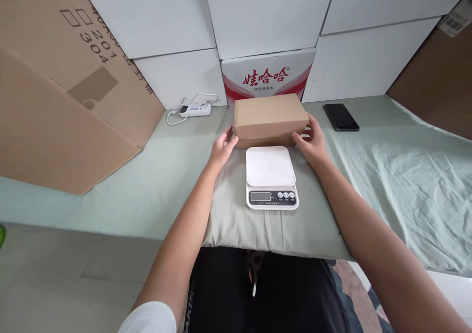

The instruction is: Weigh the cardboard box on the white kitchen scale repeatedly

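A closed brown cardboard box (271,121) lies between my two hands, just behind a kitchen scale. My left hand (222,145) grips the box's left end, its thumb at the front corner and the fingers along the side. At the other end, my right hand (311,140) has its thumb on the front face and its fingers round the right side. The white kitchen scale (271,166) sits in front of the box, its bare platform towards the box and its display and buttons towards me. The display looks blank.
Behind the box stands a red-and-white carton (267,75) against white panels. A black phone (340,117) lies on the right, and a white power strip (196,109) with a cable on the left. Large cardboard sheets (62,87) flank the green cloth (147,195).
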Demonstrator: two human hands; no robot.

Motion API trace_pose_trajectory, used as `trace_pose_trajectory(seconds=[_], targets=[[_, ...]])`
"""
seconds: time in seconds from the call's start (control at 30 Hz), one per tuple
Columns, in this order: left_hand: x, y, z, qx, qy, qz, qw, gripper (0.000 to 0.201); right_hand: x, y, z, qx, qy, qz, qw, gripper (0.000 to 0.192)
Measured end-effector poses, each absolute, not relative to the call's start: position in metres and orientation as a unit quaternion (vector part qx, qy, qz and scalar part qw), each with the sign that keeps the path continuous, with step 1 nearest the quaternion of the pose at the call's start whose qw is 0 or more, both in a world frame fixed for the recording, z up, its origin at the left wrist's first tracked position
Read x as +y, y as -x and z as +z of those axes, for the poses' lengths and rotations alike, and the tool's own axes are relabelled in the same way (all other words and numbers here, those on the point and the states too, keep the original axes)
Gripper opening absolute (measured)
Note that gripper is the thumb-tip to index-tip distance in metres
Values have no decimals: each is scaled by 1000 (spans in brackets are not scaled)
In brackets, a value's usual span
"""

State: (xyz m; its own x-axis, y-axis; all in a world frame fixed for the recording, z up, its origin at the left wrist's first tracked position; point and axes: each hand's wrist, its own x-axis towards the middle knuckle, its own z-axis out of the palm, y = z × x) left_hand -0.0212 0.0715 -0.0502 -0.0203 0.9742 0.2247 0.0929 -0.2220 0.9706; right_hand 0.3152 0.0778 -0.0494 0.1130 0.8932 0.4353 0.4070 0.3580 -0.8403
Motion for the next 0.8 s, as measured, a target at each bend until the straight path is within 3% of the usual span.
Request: trace_pose_trajectory(seconds=[0.2,0.8], targets=[[71,16,-49,460,-591,514,419,75,80,-316,-51,-665,509,192,511,110],[71,16,-49,465,-596,507,413,74,76,-315,-49,-657,526,199,501,109]])
